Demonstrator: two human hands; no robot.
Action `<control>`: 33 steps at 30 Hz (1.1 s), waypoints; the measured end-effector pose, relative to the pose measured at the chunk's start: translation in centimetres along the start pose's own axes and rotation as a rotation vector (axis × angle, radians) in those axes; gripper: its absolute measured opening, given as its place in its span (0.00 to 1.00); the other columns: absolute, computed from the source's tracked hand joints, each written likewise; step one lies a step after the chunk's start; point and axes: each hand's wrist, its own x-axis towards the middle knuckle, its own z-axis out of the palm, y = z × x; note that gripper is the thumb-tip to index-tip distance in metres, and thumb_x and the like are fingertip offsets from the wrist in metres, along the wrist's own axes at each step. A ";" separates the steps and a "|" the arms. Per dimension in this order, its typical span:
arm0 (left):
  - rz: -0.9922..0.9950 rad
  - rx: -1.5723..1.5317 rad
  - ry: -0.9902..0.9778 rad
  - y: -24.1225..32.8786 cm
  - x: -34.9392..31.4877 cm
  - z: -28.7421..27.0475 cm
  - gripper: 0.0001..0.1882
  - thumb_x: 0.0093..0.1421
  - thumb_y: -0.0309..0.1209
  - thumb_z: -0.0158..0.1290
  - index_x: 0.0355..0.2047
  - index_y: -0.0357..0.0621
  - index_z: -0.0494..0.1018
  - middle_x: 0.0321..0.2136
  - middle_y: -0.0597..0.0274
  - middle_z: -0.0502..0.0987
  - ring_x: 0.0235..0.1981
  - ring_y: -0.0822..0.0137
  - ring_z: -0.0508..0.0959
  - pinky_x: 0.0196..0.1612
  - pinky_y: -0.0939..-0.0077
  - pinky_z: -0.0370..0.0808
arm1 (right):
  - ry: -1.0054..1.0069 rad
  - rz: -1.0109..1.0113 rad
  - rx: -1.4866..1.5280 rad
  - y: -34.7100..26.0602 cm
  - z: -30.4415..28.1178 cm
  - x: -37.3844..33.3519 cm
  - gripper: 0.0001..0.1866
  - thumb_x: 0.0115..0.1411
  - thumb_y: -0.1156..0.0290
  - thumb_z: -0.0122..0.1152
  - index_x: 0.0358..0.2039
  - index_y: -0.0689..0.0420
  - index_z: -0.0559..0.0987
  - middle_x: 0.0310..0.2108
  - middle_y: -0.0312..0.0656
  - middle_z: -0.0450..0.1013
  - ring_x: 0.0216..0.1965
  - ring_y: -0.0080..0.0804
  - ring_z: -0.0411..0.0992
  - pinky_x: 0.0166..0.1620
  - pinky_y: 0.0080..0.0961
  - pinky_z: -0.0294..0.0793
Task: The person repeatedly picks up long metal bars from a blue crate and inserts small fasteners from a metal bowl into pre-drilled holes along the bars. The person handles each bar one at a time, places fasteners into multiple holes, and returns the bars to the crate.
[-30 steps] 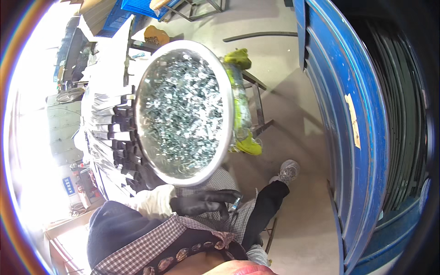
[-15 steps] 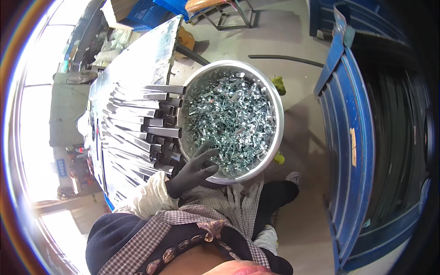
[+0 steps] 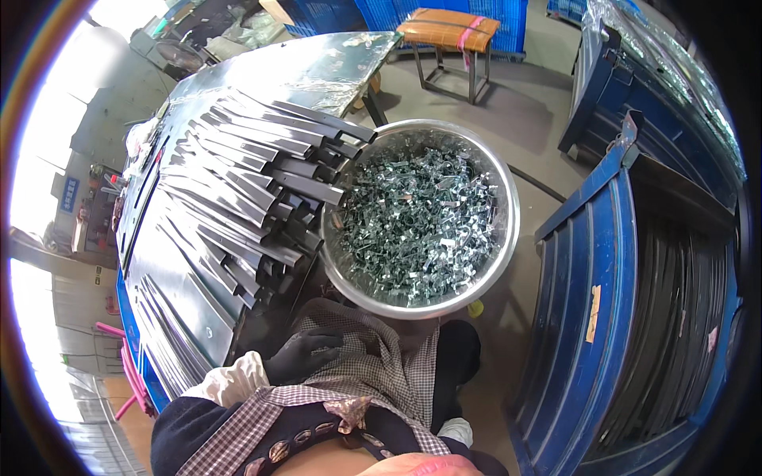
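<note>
In a dark grey glove, my left hand (image 3: 304, 357) rests on the checked apron (image 3: 373, 341) at my lap. Its fingers point right and lie fairly flat, with nothing visible in them. My right hand does not show; only its white cuff (image 3: 456, 432) appears at my right side. In front of me stands a large round metal basin (image 3: 512, 210), filled with small shiny metal clips or pieces (image 3: 421, 226). Long dark metal channel strips (image 3: 238, 151) lie in a loose pile to the left, several ends reaching the basin's rim.
The strips lie on a metal-topped table (image 3: 230, 75). To the right, a blue metal bin (image 3: 587, 293) holds long dark strips, with another blue bin (image 3: 611, 111) behind. A brown-topped stool (image 3: 448, 32) stands beyond the basin. Pink tubes (image 3: 131, 369) show at left.
My left hand has drawn back from above the basin's near edge to my lap, its spread fingers now lying flatter. The view has shifted, showing more of the table and stool.
</note>
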 end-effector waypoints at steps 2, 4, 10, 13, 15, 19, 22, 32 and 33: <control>-0.098 0.049 0.078 -2.5 -1.7 2.2 0.16 0.63 0.35 0.58 0.46 0.38 0.79 0.51 0.47 0.78 0.51 0.49 0.79 0.53 0.59 0.77 | 0.007 -0.054 0.051 -0.5 -1.4 2.1 0.21 0.66 0.55 0.57 0.45 0.62 0.80 0.39 0.47 0.80 0.34 0.37 0.81 0.32 0.31 0.76; -0.157 0.029 0.139 -7.3 -4.3 3.5 0.18 0.62 0.38 0.59 0.47 0.39 0.79 0.48 0.46 0.79 0.48 0.47 0.80 0.52 0.59 0.77 | -0.002 -0.096 0.098 -1.2 -1.9 3.9 0.21 0.66 0.55 0.57 0.46 0.62 0.80 0.40 0.47 0.80 0.34 0.36 0.81 0.32 0.30 0.77; -0.238 0.269 0.460 -19.6 -7.9 6.1 0.20 0.60 0.39 0.61 0.47 0.38 0.79 0.46 0.47 0.80 0.49 0.46 0.79 0.53 0.56 0.76 | 0.010 -0.141 0.131 -1.0 -2.1 4.9 0.22 0.67 0.55 0.55 0.48 0.62 0.80 0.42 0.47 0.81 0.37 0.35 0.82 0.34 0.29 0.77; -0.372 0.365 0.474 -20.9 -9.4 5.0 0.19 0.60 0.39 0.60 0.47 0.39 0.79 0.46 0.48 0.80 0.49 0.47 0.79 0.52 0.57 0.76 | 0.000 -0.166 -0.012 -2.7 -0.3 4.5 0.21 0.68 0.56 0.51 0.49 0.60 0.80 0.43 0.47 0.80 0.40 0.36 0.80 0.37 0.31 0.76; -0.472 0.418 0.420 -21.3 -11.2 5.2 0.19 0.60 0.39 0.60 0.47 0.39 0.79 0.46 0.48 0.80 0.48 0.47 0.80 0.52 0.57 0.76 | 0.016 -0.244 -0.135 -4.7 -0.2 4.5 0.21 0.69 0.56 0.48 0.50 0.59 0.79 0.43 0.47 0.80 0.43 0.37 0.79 0.39 0.32 0.76; -0.666 0.444 0.247 -22.1 -16.1 7.3 0.18 0.61 0.38 0.58 0.46 0.40 0.80 0.45 0.49 0.81 0.48 0.48 0.80 0.51 0.58 0.77 | 0.074 -0.520 -0.584 -9.8 -4.2 4.8 0.21 0.72 0.57 0.43 0.51 0.57 0.79 0.45 0.47 0.79 0.48 0.39 0.77 0.43 0.35 0.75; -0.750 0.474 0.174 -21.7 -18.3 7.3 0.17 0.61 0.38 0.57 0.46 0.41 0.80 0.45 0.49 0.81 0.47 0.49 0.81 0.50 0.59 0.77 | 0.156 -0.555 -0.748 -15.6 -6.2 1.9 0.21 0.72 0.58 0.43 0.51 0.58 0.78 0.46 0.48 0.79 0.51 0.41 0.77 0.46 0.36 0.74; -0.755 0.669 -0.025 -21.4 -12.9 5.1 0.16 0.61 0.37 0.54 0.45 0.44 0.81 0.43 0.52 0.82 0.45 0.51 0.82 0.48 0.61 0.78 | 0.367 -0.587 0.055 -23.0 -10.4 -8.0 0.15 0.66 0.59 0.59 0.39 0.59 0.81 0.25 0.32 0.69 0.26 0.22 0.62 0.31 0.27 0.63; -0.761 0.697 -0.048 -21.6 -12.3 4.7 0.16 0.61 0.37 0.53 0.45 0.44 0.82 0.43 0.52 0.82 0.45 0.51 0.82 0.48 0.61 0.78 | 0.363 -0.723 0.044 -22.9 -10.5 -7.1 0.15 0.66 0.59 0.59 0.37 0.58 0.81 0.24 0.30 0.67 0.24 0.20 0.58 0.29 0.25 0.61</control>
